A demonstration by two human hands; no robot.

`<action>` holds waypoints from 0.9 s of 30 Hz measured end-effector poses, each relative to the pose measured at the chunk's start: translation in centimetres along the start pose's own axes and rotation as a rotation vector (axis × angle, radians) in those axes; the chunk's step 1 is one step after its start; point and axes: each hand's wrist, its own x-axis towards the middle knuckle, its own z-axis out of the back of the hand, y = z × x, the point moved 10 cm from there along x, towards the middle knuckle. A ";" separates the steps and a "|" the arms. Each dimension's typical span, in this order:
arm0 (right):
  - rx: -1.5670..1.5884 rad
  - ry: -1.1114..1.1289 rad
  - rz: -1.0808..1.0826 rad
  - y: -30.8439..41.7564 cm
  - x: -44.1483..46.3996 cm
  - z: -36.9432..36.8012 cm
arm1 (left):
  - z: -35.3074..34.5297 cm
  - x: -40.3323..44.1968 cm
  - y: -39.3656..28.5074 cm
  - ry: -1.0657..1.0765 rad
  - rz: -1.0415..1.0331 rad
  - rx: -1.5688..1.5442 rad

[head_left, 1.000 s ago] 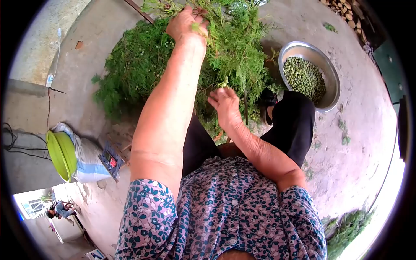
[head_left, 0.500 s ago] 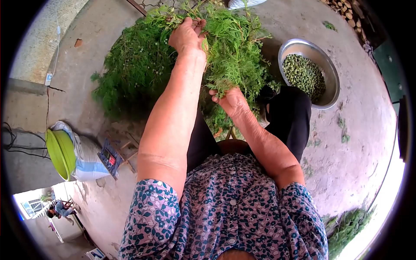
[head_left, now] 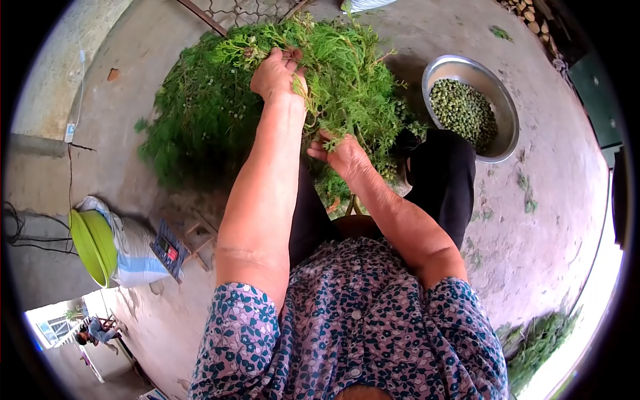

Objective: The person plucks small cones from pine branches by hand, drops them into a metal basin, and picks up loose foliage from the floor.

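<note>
My left hand [head_left: 277, 77] is closed round the upper part of a leafy green cypress branch [head_left: 350, 73], its fingertips partly hidden by the foliage. Lower down, my right hand [head_left: 345, 159] has its fingers bent round the hanging sprigs of that same branch; leaves cover part of the grip. A large heap of darker cypress cuttings [head_left: 200, 113] lies behind and to the left of my left forearm. To the right, a metal basin [head_left: 512, 127] holds many small green cones [head_left: 463, 110].
A lime-green tub [head_left: 93, 250] leans by a white sack [head_left: 137, 257] on the left, near a small wooden stool [head_left: 200, 233]. Cut logs [head_left: 537, 20] are stacked at the top right. Loose sprigs [head_left: 527, 193] litter the concrete floor. Another person [head_left: 100, 331] is far off at lower left.
My left hand has shifted slightly down and left with the branch. My right hand has moved a little left and down along the sprigs. The view has tilted slightly.
</note>
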 end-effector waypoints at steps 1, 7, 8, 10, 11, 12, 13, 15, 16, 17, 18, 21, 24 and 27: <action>-0.033 -0.052 -0.013 0.2 -0.4 0.2 | 0.4 0.1 -0.2 -0.023 -0.018 0.029; -0.145 -0.027 -0.107 -0.6 -1.1 1.1 | 1.9 1.9 -0.2 -0.013 -0.002 0.024; -0.205 -0.102 -0.159 -1.1 -1.2 2.3 | 2.3 2.0 -0.1 -0.042 0.007 -0.015; -0.324 -0.253 -0.266 -1.8 -1.8 4.4 | 2.6 1.8 -0.2 -0.043 0.023 -0.020; -0.422 -0.266 -0.180 -1.0 -1.8 4.6 | 3.0 1.8 -0.4 -0.053 0.014 -0.001; -0.421 -0.269 -0.182 -1.1 -1.6 5.1 | 3.5 1.8 -0.7 -0.065 0.004 0.017; -0.508 -0.150 -0.173 -1.3 -1.1 4.8 | 4.3 2.4 -0.6 -0.062 0.020 0.033; -0.643 -0.108 -0.107 -0.8 -1.7 4.1 | 5.3 2.7 -1.0 -0.062 -0.002 0.033; -0.640 -0.112 -0.111 -0.9 -1.9 4.3 | 5.9 2.6 -1.4 -0.062 -0.026 0.033; -0.670 -0.007 -0.104 -1.3 -1.9 3.5 | 6.6 2.8 -1.6 -0.046 -0.043 0.087; -0.697 0.098 -0.099 -1.6 -2.1 2.4 | 7.1 3.1 -1.6 -0.049 -0.040 0.092; -0.523 0.100 -0.098 -1.7 -3.6 3.0 | 9.0 4.2 -2.1 -0.010 -0.083 0.017; -0.356 0.053 -0.279 -3.4 -3.1 4.0 | 11.9 4.4 -2.1 -0.161 -0.075 0.193; -0.358 0.187 -0.324 -4.2 -3.9 2.7 | 14.4 8.0 -1.6 -0.059 -0.234 -0.061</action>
